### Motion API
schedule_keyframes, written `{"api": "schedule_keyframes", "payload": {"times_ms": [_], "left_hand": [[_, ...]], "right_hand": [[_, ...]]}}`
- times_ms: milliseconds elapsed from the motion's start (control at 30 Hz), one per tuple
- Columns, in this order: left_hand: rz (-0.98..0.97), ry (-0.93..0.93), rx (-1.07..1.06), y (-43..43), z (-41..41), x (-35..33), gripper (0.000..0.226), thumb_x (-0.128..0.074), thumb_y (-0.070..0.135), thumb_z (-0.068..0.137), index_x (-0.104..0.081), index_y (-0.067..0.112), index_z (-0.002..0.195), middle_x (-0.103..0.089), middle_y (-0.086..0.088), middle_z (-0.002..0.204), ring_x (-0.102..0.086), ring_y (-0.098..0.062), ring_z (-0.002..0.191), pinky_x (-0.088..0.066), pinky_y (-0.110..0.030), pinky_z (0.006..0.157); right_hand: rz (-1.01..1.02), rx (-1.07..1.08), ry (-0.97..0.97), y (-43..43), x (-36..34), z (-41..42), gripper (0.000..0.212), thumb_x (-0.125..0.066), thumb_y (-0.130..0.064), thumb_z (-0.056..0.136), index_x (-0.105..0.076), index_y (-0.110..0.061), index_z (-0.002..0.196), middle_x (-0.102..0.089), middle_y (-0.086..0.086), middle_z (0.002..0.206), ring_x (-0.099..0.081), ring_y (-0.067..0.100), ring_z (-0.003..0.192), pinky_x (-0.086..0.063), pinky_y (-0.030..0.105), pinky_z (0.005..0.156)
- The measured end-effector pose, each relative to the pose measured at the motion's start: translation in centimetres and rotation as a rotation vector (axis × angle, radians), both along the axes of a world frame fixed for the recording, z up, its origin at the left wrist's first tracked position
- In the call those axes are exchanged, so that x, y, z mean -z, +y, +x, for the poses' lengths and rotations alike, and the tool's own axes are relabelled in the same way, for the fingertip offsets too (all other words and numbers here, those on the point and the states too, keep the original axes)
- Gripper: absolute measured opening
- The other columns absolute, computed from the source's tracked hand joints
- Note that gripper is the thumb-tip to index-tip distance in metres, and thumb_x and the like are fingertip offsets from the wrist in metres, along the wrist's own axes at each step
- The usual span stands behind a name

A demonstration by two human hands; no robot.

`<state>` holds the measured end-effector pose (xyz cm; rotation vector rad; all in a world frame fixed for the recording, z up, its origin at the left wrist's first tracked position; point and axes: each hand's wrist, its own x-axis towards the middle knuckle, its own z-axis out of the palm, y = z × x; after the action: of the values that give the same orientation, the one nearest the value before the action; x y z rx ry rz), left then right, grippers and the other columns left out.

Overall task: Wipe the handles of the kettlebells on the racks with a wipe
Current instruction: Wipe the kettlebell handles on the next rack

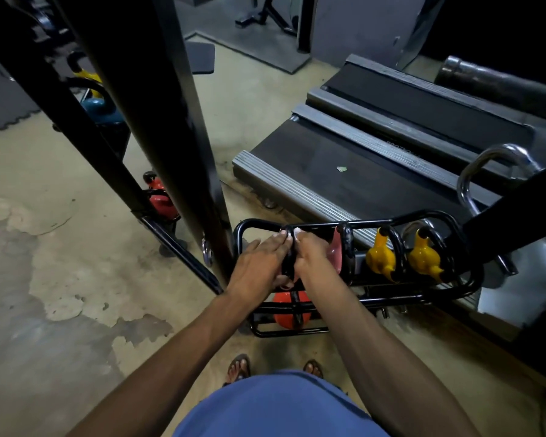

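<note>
The handle (287, 263) being wiped is black and belongs to an orange kettlebell (289, 310), which sits at the left end of a low black rack (467, 280) just in front of the person. Both hands are on this handle. The right hand (312, 257) has its fingers curled and close together, and they press a white wipe (297, 232) on the top of the handle; only a small piece of the wipe shows between the fingertips. The left hand (259, 266) is on the left side of the handle, its fingers together and bent over the top, its thumb near the lower part. It holds the handle.

To the right on the same rack stands a pink kettlebell (335, 255) with a black handle, just beside the right hand. After it come two yellow kettlebells (380, 257) (424, 258), side by side.

Beyond the rack, far and to the right, two dark treadmills (375, 146) lie on the floor (60, 247), which is pale and has worn patches. A thick black post (171, 121) rises on the left, near the left end of the rack. Behind it is another rack with a red kettlebell (160, 201) low down, and a blue kettlebell (103, 108) farther away.

At the near edge a blue shirt (275, 405) shows, and two feet in sandals (238, 367).
</note>
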<state>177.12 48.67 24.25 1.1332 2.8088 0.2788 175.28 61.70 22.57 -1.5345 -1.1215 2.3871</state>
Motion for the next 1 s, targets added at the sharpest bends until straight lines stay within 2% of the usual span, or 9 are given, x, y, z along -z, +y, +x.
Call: {"api": "schedule_keyframes", "payload": {"times_ms": [67, 133, 200, 300, 467, 633, 800, 933, 1000], "left_hand": [[0.001, -0.004, -0.004, -0.1, 0.0, 0.0, 0.090, -0.074, 0.038, 0.083, -0.027, 0.019, 0.157, -0.024, -0.001, 0.165, -0.024, -0.015, 0.151, -0.019, -0.037, 0.123], [-0.003, -0.006, -0.004, -0.1, 0.0, 0.2, 0.093, -0.075, 0.038, 0.082, -0.025, 0.018, 0.158, -0.024, -0.002, 0.165, -0.025, -0.016, 0.150, -0.021, -0.038, 0.123], [-0.013, 0.003, -0.001, -0.2, 0.1, 0.2, 0.092, -0.074, 0.036, 0.083, -0.024, 0.017, 0.158, -0.024, -0.004, 0.165, -0.027, -0.018, 0.149, -0.022, -0.037, 0.123], [-0.023, 0.018, 0.003, -0.2, 0.3, 0.0, 0.087, -0.073, 0.034, 0.083, -0.030, 0.016, 0.156, -0.035, -0.005, 0.160, -0.036, -0.019, 0.144, -0.025, -0.035, 0.120], [-0.017, 0.158, -0.002, 0.2, 1.9, -0.4, 0.054, -0.069, 0.040, 0.083, -0.060, 0.014, 0.130, -0.067, -0.005, 0.115, -0.061, -0.023, 0.106, -0.044, -0.034, 0.099], [0.095, 0.175, -0.008, -1.2, 3.6, 1.4, 0.069, -0.068, 0.031, 0.086, -0.046, 0.012, 0.148, -0.051, -0.009, 0.147, -0.053, -0.023, 0.126, -0.042, -0.035, 0.107], [0.179, 0.056, 0.089, -3.1, 5.6, 1.9, 0.069, -0.060, 0.018, 0.083, -0.042, 0.014, 0.150, -0.044, -0.008, 0.152, -0.045, -0.025, 0.134, -0.035, -0.037, 0.116], [0.178, -0.001, 0.123, -3.8, 6.3, 2.5, 0.069, -0.059, 0.025, 0.087, -0.039, 0.013, 0.152, -0.039, -0.008, 0.157, -0.041, -0.023, 0.141, -0.030, -0.035, 0.120], [0.168, -0.032, 0.145, -4.1, 6.5, 2.7, 0.064, -0.058, 0.027, 0.088, -0.044, 0.013, 0.149, -0.040, -0.007, 0.155, -0.043, -0.024, 0.137, -0.030, -0.031, 0.117]], "right_hand": [[0.286, -0.059, -0.012, 0.0, 0.7, -0.5, 0.007, -0.067, -0.004, 0.091, -0.070, -0.008, 0.086, -0.072, 0.009, 0.080, -0.070, 0.022, 0.073, -0.057, 0.027, 0.066], [0.609, -0.271, 0.024, 0.6, 0.7, -0.8, 0.006, -0.068, -0.008, 0.091, -0.071, -0.012, 0.087, -0.072, 0.002, 0.085, -0.069, 0.016, 0.077, -0.052, 0.018, 0.066], [0.909, -0.588, 0.059, 1.9, 0.0, -1.7, 0.010, -0.065, -0.009, 0.091, -0.073, -0.013, 0.086, -0.072, -0.001, 0.084, -0.065, 0.010, 0.071, -0.047, 0.015, 0.060], [1.288, -1.168, 0.048, 3.3, -1.9, -3.8, 0.017, -0.059, -0.012, 0.091, -0.075, -0.010, 0.086, -0.074, 0.004, 0.089, -0.066, 0.019, 0.081, -0.051, 0.029, 0.071], [1.509, -1.884, 0.064, 1.9, -5.1, -4.5, 0.024, -0.054, -0.008, 0.088, -0.077, -0.013, 0.088, -0.075, 0.002, 0.092, -0.066, 0.020, 0.086, -0.054, 0.034, 0.079], [1.609, -1.685, 0.219, 3.0, -5.2, -3.0, 0.027, -0.057, -0.001, 0.085, -0.077, -0.017, 0.093, -0.074, -0.001, 0.099, -0.066, 0.019, 0.096, -0.053, 0.036, 0.087], [1.801, -1.567, 0.467, 3.6, -1.9, 3.0, 0.022, -0.062, -0.009, 0.081, -0.073, -0.025, 0.093, -0.063, -0.006, 0.098, -0.057, 0.017, 0.096, -0.054, 0.035, 0.072], [1.805, -1.350, 0.411, 4.0, -1.8, 3.0, 0.026, -0.065, -0.002, 0.077, -0.075, -0.021, 0.093, -0.067, -0.005, 0.099, -0.057, 0.018, 0.096, -0.054, 0.038, 0.073], [1.906, -1.402, 0.405, 2.6, -1.8, 4.9, 0.021, -0.072, -0.005, 0.076, -0.074, -0.019, 0.092, -0.066, -0.003, 0.098, -0.055, 0.019, 0.096, -0.050, 0.034, 0.074]]}}
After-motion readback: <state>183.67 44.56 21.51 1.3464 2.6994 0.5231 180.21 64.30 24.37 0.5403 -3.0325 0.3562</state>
